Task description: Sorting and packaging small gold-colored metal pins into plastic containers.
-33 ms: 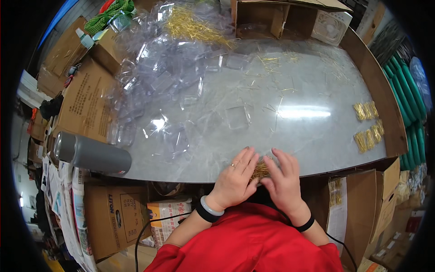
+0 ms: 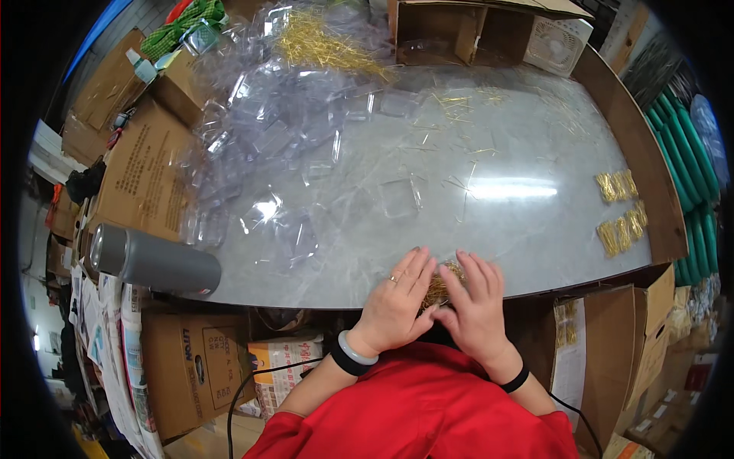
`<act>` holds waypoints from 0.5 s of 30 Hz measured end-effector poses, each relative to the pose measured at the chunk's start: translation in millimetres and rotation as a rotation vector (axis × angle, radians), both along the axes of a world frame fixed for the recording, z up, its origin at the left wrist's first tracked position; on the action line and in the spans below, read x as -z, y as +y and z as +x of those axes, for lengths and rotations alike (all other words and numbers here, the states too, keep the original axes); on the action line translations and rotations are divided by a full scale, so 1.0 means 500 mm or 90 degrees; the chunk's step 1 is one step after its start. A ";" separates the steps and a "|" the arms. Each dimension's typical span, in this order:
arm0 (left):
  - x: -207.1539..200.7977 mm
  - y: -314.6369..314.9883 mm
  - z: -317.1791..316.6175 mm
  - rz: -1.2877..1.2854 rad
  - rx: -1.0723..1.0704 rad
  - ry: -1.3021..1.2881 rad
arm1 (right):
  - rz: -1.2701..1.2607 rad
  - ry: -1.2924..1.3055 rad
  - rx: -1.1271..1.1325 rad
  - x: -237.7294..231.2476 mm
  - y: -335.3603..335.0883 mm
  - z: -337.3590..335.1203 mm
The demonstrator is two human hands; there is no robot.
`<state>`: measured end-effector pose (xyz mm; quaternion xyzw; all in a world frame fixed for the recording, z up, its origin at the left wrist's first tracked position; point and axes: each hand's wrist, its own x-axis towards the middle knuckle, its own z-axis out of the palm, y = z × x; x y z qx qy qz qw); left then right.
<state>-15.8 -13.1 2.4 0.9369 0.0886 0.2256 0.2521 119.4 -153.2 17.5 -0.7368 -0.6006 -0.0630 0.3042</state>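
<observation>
At the table's near edge, a bundle of thin gold wire pins (image 2: pixel 437 291) is pressed between my two hands. My left hand (image 2: pixel 391 304) lies along its left side, fingers long and close together, a ring on one finger. My right hand (image 2: pixel 477 312) curves around the other side, with its thumb near the left thumb. Fingers and palms cover much of the bundle. Several small gold pin bundles (image 2: pixel 623 233) sit in two rows at the table's right side. Loose gold pins (image 2: pixel 455 107) are scattered beyond my hands.
Clear plastic boxes (image 2: pixel 260 138) pile up on the left of the grey table (image 2: pixel 352 229), with a heap of gold pins (image 2: pixel 321 46) on top. A grey bottle (image 2: pixel 164 260) lies at the near left. A cardboard shelf (image 2: pixel 440 34) and white fan (image 2: pixel 556 46) stand at the back.
My right hand has shifted slightly and its fingers have drawn closer together; a little more of the pin bundle shows. My left hand has hardly moved.
</observation>
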 end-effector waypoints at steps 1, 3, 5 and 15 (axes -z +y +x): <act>-0.003 0.001 -0.002 0.002 0.008 0.011 | -0.061 -0.023 -0.009 0.021 -0.010 -0.001; -0.004 0.005 -0.007 -0.017 0.028 0.013 | -0.092 -0.024 -0.010 0.021 -0.010 0.001; 0.003 0.012 -0.013 -0.064 0.053 -0.002 | -0.095 -0.020 -0.013 0.017 -0.009 0.001; 0.023 0.031 -0.019 -0.476 0.086 -0.168 | 0.092 0.060 0.055 0.006 0.032 -0.011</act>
